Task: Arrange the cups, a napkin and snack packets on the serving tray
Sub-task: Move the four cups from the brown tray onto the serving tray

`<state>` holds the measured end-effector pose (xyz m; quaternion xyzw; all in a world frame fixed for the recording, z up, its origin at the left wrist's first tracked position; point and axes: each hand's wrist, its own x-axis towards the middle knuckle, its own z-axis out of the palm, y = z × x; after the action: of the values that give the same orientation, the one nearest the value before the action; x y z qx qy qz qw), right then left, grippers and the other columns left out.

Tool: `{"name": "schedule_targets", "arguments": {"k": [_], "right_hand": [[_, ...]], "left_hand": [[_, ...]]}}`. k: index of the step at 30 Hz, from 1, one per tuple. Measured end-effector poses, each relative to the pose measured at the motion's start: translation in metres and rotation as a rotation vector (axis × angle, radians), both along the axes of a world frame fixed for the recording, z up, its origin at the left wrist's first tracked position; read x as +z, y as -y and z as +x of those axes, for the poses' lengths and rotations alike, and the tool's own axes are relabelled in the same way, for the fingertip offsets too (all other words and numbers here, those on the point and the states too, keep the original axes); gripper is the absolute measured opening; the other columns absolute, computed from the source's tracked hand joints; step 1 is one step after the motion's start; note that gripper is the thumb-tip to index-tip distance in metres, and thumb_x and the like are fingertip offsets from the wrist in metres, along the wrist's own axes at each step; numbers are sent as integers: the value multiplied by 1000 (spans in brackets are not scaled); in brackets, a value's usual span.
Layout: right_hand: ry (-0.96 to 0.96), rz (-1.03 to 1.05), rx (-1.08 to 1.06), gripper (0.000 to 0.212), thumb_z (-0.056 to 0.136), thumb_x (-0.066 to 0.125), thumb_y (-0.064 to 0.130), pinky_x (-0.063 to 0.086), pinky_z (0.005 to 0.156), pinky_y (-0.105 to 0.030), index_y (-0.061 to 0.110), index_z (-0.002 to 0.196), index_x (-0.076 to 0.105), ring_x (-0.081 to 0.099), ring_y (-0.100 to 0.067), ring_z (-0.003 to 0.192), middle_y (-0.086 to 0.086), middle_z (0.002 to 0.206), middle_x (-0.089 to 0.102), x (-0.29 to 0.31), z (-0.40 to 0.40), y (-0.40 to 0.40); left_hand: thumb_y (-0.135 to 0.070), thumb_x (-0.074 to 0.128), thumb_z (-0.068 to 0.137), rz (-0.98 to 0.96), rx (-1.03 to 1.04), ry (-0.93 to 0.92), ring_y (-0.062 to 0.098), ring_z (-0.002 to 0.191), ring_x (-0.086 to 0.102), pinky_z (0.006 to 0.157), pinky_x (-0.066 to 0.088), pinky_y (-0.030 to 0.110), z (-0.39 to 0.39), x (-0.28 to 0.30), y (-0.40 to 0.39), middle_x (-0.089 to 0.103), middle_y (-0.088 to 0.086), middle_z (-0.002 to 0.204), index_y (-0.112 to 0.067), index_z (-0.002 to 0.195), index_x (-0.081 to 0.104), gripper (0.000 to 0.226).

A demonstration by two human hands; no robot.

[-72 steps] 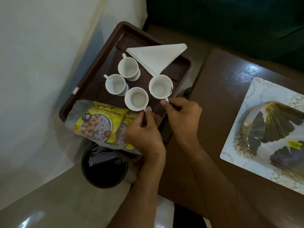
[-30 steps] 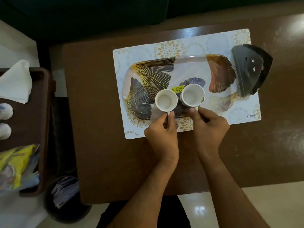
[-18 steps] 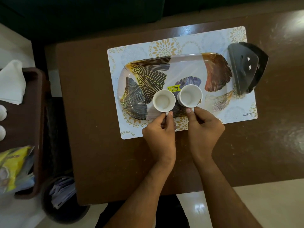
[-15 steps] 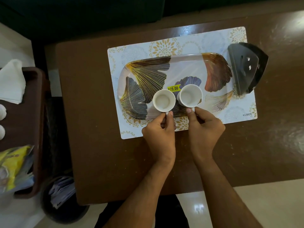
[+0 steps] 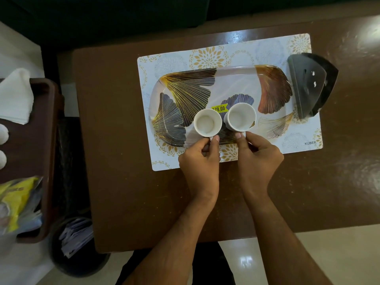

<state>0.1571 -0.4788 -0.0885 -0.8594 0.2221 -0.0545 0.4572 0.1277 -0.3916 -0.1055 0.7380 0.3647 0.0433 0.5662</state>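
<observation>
Two cups on the leaf-print tray, one grip on each handle!

Left hand (image 5: pixel 200 163) pinches the handle of the left small white ceramic cup (image 5: pixel 207 124); right hand (image 5: pixel 257 161) pinches the handle of the right white cup (image 5: pixel 240 116). Both sit empty, side by side, mid-frame on the oval glossy serving tray (image 5: pixel 236 87) atop the brown counter (image 5: pixel 115 140). Far left: one white folded napkin (image 5: pixel 15 97), one yellow snack packet (image 5: pixel 17 202), two more white cups (image 5: pixel 3 145) at the edge, all on the brown plastic tray (image 5: pixel 44 128).

I see a patterned placemat (image 5: pixel 205 56) on the brown table (image 5: pixel 123 140), a black holder (image 5: pixel 310 83) at its right edge, and a dark bin (image 5: pixel 78 247) on the floor beside the table.
</observation>
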Motion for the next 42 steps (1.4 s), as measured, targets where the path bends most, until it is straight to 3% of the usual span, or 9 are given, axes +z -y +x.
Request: {"name": "schedule_targets", "arguments": {"k": [12, 19, 22, 25, 28, 31, 35, 38, 42], "right_hand": [[-26, 3, 3, 12, 93, 78, 16, 63, 78, -44, 8, 99, 83, 75, -19, 78, 26, 75, 65, 3, -4, -1], [-29, -1, -54, 23, 92, 79, 19, 64, 87, -37, 7, 111, 80, 76, -15, 90, 1, 95, 78, 2, -7, -4], [-12, -41, -88, 31, 92, 80, 23, 63, 88, -44, 3, 116, 77, 75, -19, 96, -8, 105, 79, 1, -9, -7], [46, -236, -51, 42, 93, 78, 28, 59, 94, -51, 0, 124, 72, 69, -30, 114, -14, 120, 75, 5, -11, -10], [140, -443, 76, 49, 97, 73, 30, 50, 107, -48, -4, 132, 65, 60, -37, 126, -20, 132, 69, 11, -10, -14], [238, -547, 274, 57, 100, 68, 32, 40, 117, -42, -9, 139, 57, 53, -40, 135, -25, 139, 63, 16, -7, -25], [253, -604, 484, 63, 100, 67, 32, 38, 120, -52, -8, 146, 50, 45, -42, 144, -27, 150, 54, 20, -3, -56], [252, -617, 609, 66, 102, 62, 36, 36, 121, -54, -7, 150, 45, 41, -43, 147, -27, 155, 48, 21, 1, -87], [252, -657, 755, 69, 103, 58, 42, 33, 124, -52, -2, 154, 40, 39, -41, 150, -25, 158, 45, 22, 5, -135]], "left_hand": [[-31, 76, 98, -39, -19, -33, 17, 70, 78, 68, 68, 47, 0, 5, -4, 80, 2, 79, -13, 100, 82, 19], [-37, 77, 96, 19, -72, -54, 9, 70, 76, 66, 66, 36, 1, 12, -8, 78, -5, 76, -15, 96, 82, 23], [-42, 79, 93, 73, -58, -64, 6, 69, 73, 64, 59, 18, -2, 16, -13, 76, -8, 76, -17, 95, 81, 25], [-45, 76, 95, 157, -56, -56, 6, 74, 71, 64, 57, 21, -6, 20, -20, 77, -7, 82, -18, 96, 79, 27], [-44, 70, 99, 224, -112, -19, 9, 92, 70, 78, 62, 31, -10, 24, -32, 75, -4, 100, -16, 108, 76, 31], [-42, 66, 103, 363, -254, -4, 15, 116, 66, 97, 57, 32, -15, 26, -52, 71, 1, 122, -13, 126, 68, 37], [-48, 60, 106, 694, -456, -19, 28, 140, 55, 119, 44, 46, -15, 29, -96, 61, 13, 147, -7, 144, 57, 56], [-55, 49, 108, 865, -528, -42, 33, 148, 49, 125, 36, 52, -16, 33, -140, 53, 18, 156, -4, 152, 49, 67], [-53, 49, 108, 978, -541, -98, 33, 151, 45, 127, 31, 51, -27, 41, -207, 48, 18, 160, -5, 157, 42, 69]]}}
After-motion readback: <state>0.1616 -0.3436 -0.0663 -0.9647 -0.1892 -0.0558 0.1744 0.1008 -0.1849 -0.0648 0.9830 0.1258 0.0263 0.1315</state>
